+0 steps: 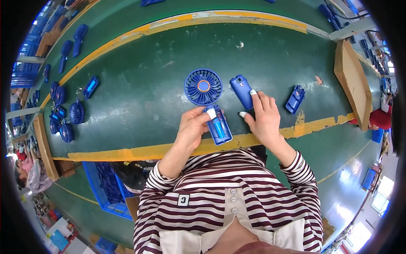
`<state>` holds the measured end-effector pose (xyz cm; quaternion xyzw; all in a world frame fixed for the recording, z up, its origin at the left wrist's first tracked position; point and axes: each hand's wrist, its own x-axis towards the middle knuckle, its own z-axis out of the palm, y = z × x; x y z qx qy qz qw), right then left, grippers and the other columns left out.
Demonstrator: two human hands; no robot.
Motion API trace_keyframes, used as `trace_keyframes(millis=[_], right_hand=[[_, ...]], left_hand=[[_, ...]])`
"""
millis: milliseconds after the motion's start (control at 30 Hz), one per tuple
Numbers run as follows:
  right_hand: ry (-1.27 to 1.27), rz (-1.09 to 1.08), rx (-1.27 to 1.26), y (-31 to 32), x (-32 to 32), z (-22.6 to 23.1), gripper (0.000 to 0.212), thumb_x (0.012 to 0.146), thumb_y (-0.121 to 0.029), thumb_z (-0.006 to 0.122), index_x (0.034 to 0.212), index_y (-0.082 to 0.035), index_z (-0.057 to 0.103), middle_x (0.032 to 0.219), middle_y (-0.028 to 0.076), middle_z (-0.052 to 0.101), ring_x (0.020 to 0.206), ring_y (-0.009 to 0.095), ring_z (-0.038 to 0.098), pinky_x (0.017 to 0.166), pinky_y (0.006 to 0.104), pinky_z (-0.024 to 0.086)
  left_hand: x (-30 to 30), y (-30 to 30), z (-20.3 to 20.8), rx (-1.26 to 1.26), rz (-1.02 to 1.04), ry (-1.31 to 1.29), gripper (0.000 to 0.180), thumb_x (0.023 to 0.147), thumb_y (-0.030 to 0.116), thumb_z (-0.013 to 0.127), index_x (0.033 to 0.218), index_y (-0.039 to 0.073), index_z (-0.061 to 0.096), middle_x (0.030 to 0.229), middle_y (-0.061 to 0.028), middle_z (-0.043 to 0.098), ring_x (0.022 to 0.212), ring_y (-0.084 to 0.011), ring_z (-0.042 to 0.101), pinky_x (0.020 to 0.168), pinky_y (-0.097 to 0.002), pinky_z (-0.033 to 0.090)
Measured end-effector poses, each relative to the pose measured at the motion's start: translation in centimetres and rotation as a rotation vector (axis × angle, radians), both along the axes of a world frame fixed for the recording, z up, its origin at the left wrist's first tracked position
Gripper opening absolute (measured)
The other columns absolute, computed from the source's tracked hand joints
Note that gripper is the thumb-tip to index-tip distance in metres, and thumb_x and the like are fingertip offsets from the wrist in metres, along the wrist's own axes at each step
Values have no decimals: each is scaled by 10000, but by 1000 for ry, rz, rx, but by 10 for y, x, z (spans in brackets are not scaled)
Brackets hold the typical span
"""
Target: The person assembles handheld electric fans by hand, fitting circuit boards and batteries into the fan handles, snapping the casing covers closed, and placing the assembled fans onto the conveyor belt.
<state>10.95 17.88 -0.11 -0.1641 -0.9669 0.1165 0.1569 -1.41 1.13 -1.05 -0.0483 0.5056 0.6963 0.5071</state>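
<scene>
My left hand (pixel 192 127) is closed around the handle of a small blue handheld fan (pixel 204 86), its round grille pointing away from me. The handle's casing (pixel 220 132) is uncovered and shows a bright blue cylindrical battery (pixel 219 127), with my thumb pressing near its top. To the right, a blue handle cover (pixel 242 92) lies on the table. My right hand (pixel 265 117) is at its right side, fingers apart, the index fingertip against or just over the cover's edge. White tape wraps some of my fingertips. Farther right rests another open blue casing half (pixel 295 100).
Several blue fans (pixel 77 112) cluster at the left, with an open casing (pixel 91 87) beside them. A cardboard tray (pixel 353 80) stands at the right end of the green table (pixel 148 84). More fans lie beyond the yellow-edged strip (pixel 190 19). Below the table's edge is a blue crate (pixel 98 190).
</scene>
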Motion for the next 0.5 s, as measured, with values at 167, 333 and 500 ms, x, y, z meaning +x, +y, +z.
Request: trace_keyframes(millis=[167, 333, 500], right_hand=[[-27, 7, 56, -5, -13, -2, 568, 595, -153, 721, 1093, 13, 505, 991, 141, 522, 853, 305, 507, 703, 380, 459], [-12, 1, -133, -5, -14, 17, 546, 617, -142, 671, 1100, 50, 503, 899, 161, 530, 797, 316, 530, 688, 372, 461], [-73, 73, -394, -31, -1, 48, 571, 616, -136, 659, 1116, 70, 477, 831, 168, 504, 655, 308, 544, 578, 362, 462]], left_hand=[[4, 0, 1, 15, 2, -24, 258, 839, 75, 497, 1042, -77, 549, 976, -185, 626, 862, -263, 635, 769, -370, 522], [4, 1, 0, 28, 24, -37, 266, 851, 101, 473, 1035, -78, 541, 982, -187, 624, 873, -266, 633, 770, -374, 520], [3, 0, -1, 62, 109, -134, 279, 848, 215, 542, 992, -23, 558, 890, -83, 613, 765, -159, 613, 664, -314, 507]])
